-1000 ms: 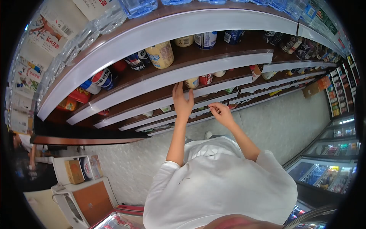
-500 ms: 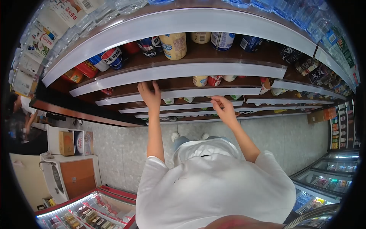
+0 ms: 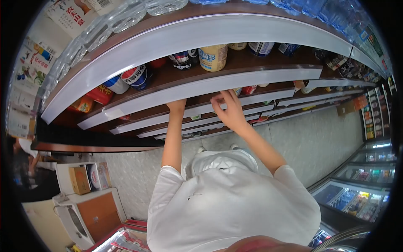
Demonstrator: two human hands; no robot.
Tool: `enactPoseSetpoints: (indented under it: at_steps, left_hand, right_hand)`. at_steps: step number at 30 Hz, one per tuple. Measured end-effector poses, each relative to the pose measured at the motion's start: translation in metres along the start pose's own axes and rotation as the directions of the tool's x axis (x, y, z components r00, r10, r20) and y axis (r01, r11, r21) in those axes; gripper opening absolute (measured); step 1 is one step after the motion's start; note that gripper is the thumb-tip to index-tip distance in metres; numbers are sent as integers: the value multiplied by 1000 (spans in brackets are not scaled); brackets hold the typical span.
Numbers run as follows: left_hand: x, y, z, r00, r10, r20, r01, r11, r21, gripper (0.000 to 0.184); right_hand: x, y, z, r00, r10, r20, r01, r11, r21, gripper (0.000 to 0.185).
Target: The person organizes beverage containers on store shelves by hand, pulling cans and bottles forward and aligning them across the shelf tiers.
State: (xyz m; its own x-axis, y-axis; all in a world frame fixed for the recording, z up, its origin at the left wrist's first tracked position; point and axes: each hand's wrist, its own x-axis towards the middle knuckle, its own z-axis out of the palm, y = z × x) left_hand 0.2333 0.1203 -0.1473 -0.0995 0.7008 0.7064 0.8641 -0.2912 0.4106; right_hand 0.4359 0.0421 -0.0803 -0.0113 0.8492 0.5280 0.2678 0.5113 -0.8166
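Observation:
My left hand (image 3: pixel 176 105) reaches in under the white strip of a shelf (image 3: pixel 197 87), and its fingers are hidden behind that strip. What it touches there I cannot see. Just right of it, my right hand (image 3: pixel 228 110) is raised at the same shelf's front, fingers bent and apart, nothing visible in them. A yellowish can (image 3: pixel 238 91) is partly covered behind its fingertips, and a red can (image 3: pixel 249 89) stands to the right. On the shelf above are a cream-yellow can (image 3: pixel 213 58), a dark Pepsi can (image 3: pixel 183 60) and a blue-and-white Pepsi can (image 3: pixel 136 77).
Clear bottles (image 3: pixel 128 17) line the top shelf, with blue-tinted bottles farther right. Boxes rest on a white cabinet (image 3: pixel 82 218) at lower left. Lit glass-topped coolers (image 3: pixel 352 199) stand at lower right. Grey floor (image 3: pixel 294 130) lies below the shelves.
My left hand has gone in behind the shelf strip, hiding its fingers. My right hand has moved left and up toward it. The view has shifted and tilted, with the shelves appearing closer.

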Motion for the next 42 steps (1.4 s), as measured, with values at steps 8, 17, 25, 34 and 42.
enactPoseSetpoints:
  at_steps: [8, 17, 25, 34, 42]
  left_hand:
    - [0, -13, 1, 986, 100, 130, -102, 995, 11, 20]
    - [-2, -30, 6, 954, 261, 149, -253, 965, -69, 18]
    - [-3, -7, -16, 950, 219, 224, -203, 975, -94, 15]
    - [-10, -6, -25, 955, 174, 241, -106, 957, -268, 19]
    - [-10, 11, -45, 990, 104, -99, -138, 879, -457, 20]
  right_hand:
    - [42, 30, 26, 992, -122, 7, 107, 834, -542, 16]
    - [43, 58, 53, 987, -139, -86, 36, 702, -712, 28]
    - [45, 79, 65, 940, -76, -334, -111, 855, -506, 22]
    - [47, 46, 60, 986, -70, -151, -45, 759, -649, 22]
    - [49, 36, 55, 960, -273, -70, 155, 719, -677, 14]
